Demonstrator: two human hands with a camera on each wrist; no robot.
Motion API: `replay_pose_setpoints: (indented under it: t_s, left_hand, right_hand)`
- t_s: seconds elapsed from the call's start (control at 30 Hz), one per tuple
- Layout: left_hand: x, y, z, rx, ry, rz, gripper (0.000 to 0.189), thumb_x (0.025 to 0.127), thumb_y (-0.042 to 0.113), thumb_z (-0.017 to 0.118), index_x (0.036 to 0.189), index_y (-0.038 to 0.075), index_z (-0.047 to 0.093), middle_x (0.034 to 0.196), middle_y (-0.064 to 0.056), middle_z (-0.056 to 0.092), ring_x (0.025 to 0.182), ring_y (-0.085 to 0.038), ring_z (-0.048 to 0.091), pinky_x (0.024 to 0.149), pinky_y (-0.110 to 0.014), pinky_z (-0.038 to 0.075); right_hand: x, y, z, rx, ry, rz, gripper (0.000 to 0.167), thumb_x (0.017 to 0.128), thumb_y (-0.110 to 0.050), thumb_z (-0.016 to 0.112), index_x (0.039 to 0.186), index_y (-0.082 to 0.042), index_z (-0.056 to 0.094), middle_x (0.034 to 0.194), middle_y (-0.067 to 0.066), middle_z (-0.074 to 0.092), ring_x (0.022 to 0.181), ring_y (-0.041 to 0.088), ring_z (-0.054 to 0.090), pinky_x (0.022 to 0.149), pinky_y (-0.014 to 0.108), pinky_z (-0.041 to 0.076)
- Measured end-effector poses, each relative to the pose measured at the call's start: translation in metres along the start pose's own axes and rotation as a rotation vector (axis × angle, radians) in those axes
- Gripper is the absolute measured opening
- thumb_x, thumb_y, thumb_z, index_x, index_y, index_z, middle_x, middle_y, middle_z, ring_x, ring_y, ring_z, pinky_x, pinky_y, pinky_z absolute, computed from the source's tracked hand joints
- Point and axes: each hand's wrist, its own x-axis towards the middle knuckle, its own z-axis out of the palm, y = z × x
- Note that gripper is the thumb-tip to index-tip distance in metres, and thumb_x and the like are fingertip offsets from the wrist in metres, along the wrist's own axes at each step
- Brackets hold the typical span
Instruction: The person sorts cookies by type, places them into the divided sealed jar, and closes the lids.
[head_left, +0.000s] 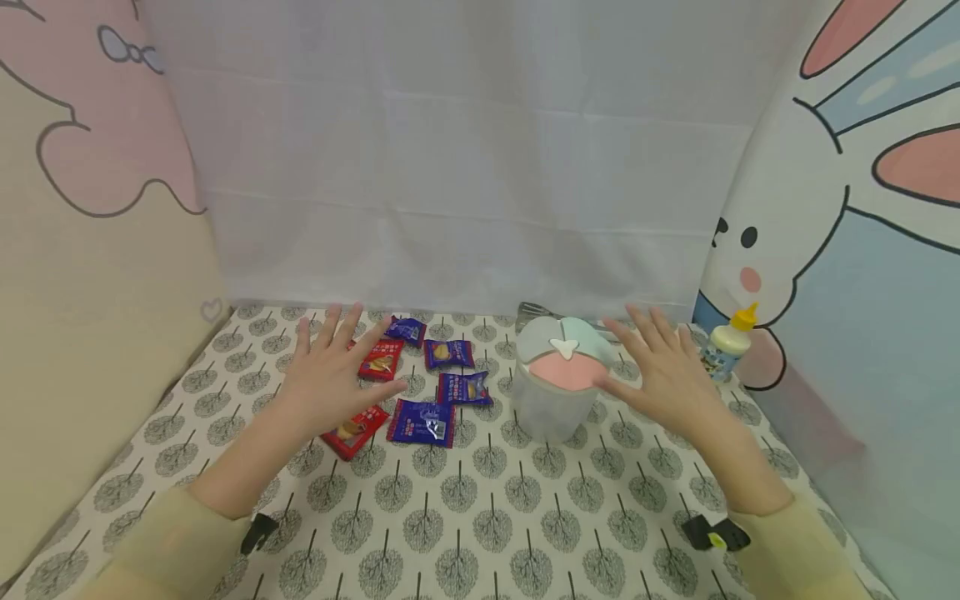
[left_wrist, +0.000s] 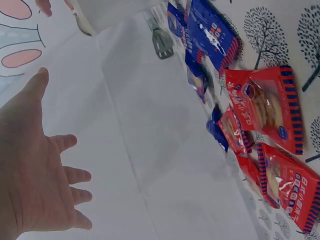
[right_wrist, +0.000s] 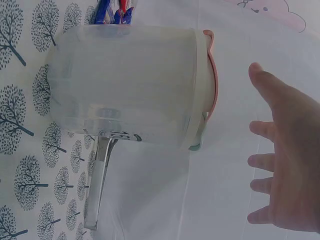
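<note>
My left hand (head_left: 326, 379) is held up over the left part of the table, fingers spread and nothing in it. Under and beside it lie red snack packets (head_left: 354, 431) and several blue snack packets (head_left: 422, 422), partly hidden by the hand in the head view. My right hand (head_left: 663, 371) is raised with spread fingers just right of a clear canister (head_left: 551, 412) with a grey, green and pink sectioned lid (head_left: 568, 372). In the right wrist view the canister (right_wrist: 125, 82) looks see-through, with nothing visible inside, and a gap shows between it and the fingers.
Behind the canister lies a slotted spatula (head_left: 531, 311), its handle (right_wrist: 97, 185) showing in the right wrist view. A small bottle with a yellow nozzle (head_left: 726, 346) stands at the right edge. White cloth (head_left: 457, 167) closes off the back, and printed cloths hang at both sides.
</note>
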Motion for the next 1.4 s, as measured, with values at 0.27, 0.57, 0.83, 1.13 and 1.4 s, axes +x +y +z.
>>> replay_pose_setpoints:
  t_s: [0.27, 0.57, 0.83, 1.13, 1.4]
  left_hand:
    - [0.015, 0.028, -0.003, 0.003, 0.066, 0.107, 0.094, 0.078, 0.083, 0.033, 0.152, 0.033, 0.005, 0.159, -0.007, -0.007, 0.144, -0.026, -0.015, 0.114, -0.055, -0.013]
    - [0.049, 0.066, 0.019, -0.063, 0.138, 0.338, 0.096, 0.078, 0.080, 0.042, 0.152, 0.031, 0.005, 0.159, -0.003, -0.005, 0.145, -0.022, -0.012, 0.116, -0.051, -0.010]
    - [0.078, 0.094, 0.042, -0.246, 0.075, 0.538, 0.085, 0.084, 0.064, 0.054, 0.152, 0.029, 0.016, 0.159, 0.001, 0.000, 0.146, -0.021, -0.006, 0.118, -0.046, -0.002]
    - [0.098, 0.120, 0.066, -0.453, 0.064, 0.663, 0.058, 0.091, 0.045, 0.057, 0.142, 0.022, 0.042, 0.153, 0.000, 0.030, 0.144, -0.020, 0.019, 0.118, -0.043, 0.013]
    - [0.100, 0.126, 0.072, -0.515, 0.134, 0.611, 0.043, 0.092, 0.037, 0.059, 0.133, 0.022, 0.054, 0.145, 0.002, 0.043, 0.134, -0.018, 0.038, 0.113, -0.039, 0.030]
  right_hand:
    - [0.011, 0.001, 0.004, 0.027, 0.070, -0.130, 0.078, 0.085, -0.057, 0.058, 0.149, -0.027, 0.026, 0.159, 0.005, 0.007, 0.146, 0.029, 0.002, 0.112, 0.063, 0.013]
    - [0.020, 0.010, 0.024, 0.121, 0.125, -0.323, 0.077, 0.085, -0.053, 0.061, 0.147, -0.019, 0.032, 0.158, 0.006, 0.015, 0.145, 0.030, 0.008, 0.116, 0.055, 0.012]
    - [0.023, 0.019, 0.043, 0.262, 0.058, -0.344, 0.074, 0.083, -0.041, 0.069, 0.146, -0.020, 0.036, 0.156, 0.004, 0.024, 0.144, 0.028, 0.015, 0.108, 0.064, 0.024]
    - [0.021, 0.024, 0.061, 0.352, 0.157, -0.390, 0.057, 0.083, -0.038, 0.069, 0.131, -0.013, 0.054, 0.142, 0.011, 0.047, 0.132, 0.032, 0.039, 0.103, 0.059, 0.036]
    - [0.024, 0.026, 0.069, 0.413, 0.257, -0.442, 0.055, 0.086, -0.046, 0.064, 0.127, -0.010, 0.058, 0.137, 0.013, 0.052, 0.129, 0.032, 0.043, 0.105, 0.052, 0.037]
